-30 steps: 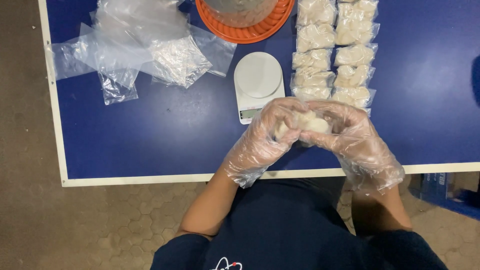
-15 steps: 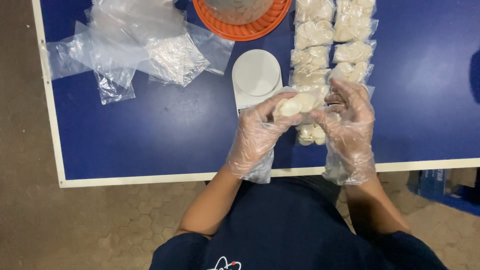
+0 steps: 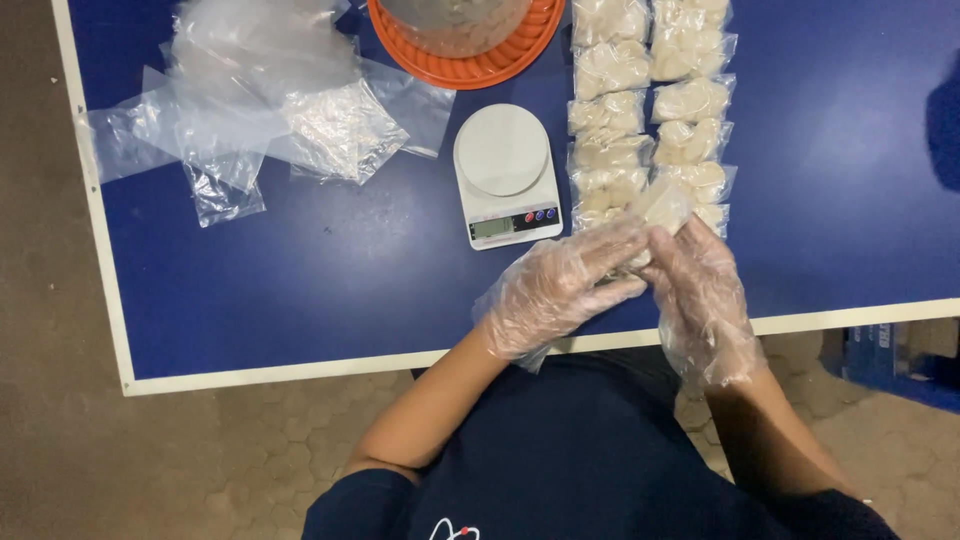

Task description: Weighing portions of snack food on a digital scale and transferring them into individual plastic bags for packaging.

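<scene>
Near the desk's (image 3: 300, 310) front edge, the gloved left hand (image 3: 560, 290) and right hand (image 3: 700, 290) together grasp a small bag of pale dough pieces (image 3: 660, 208) at the foot of two rows of filled bags (image 3: 650, 100). Many bags look done; empty bags (image 3: 260, 110) remain far left, with bare desk on the right beyond the scale (image 3: 503, 175) and orange bowl (image 3: 465, 40).

Take the white digital kitchen scale (image 3: 505, 176) on the blue white-edged table (image 3: 330, 290) as your landmark. Behind it, at the far edge, sits the round orange plastic basin (image 3: 470, 62). To its left lies the heap of empty clear plastic bags (image 3: 260, 100), reaching toward the table's left edge. Just to its right run two rows of small filled clear bags of pale pieces (image 3: 650, 100), front to back. In front of the scale and to the right, your gloved left hand (image 3: 560, 290) and gloved right hand (image 3: 700, 285) meet at the near end of those rows, touching a small filled bag (image 3: 660, 205) there.
</scene>
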